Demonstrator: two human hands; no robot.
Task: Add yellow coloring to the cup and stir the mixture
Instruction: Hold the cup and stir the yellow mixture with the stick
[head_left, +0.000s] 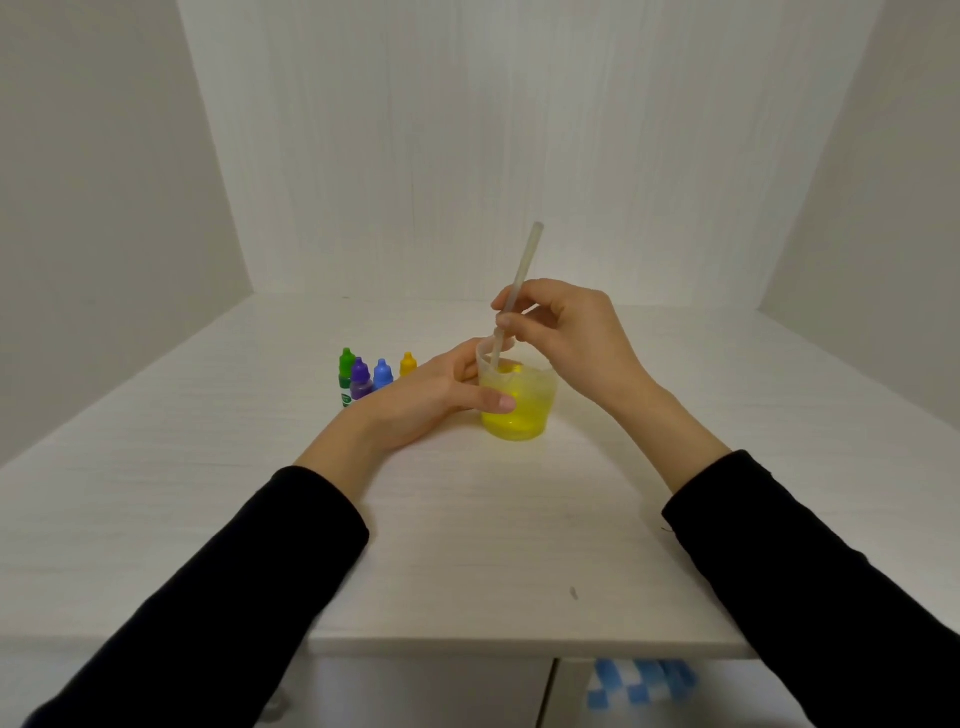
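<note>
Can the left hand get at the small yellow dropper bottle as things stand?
Probably yes, once freed. The left hand grips the clear plastic cup of yellow liquid; the small yellow dropper bottle stands just behind it, nothing between them.

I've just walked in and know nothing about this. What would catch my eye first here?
Probably the clear cup of bright yellow liquid at the middle of the white table. The left hand grips its side while the right hand pinches a pale stirring stick dipped into it. Behind the left hand stand four small dropper bottles: green, purple, blue and yellow.
</note>
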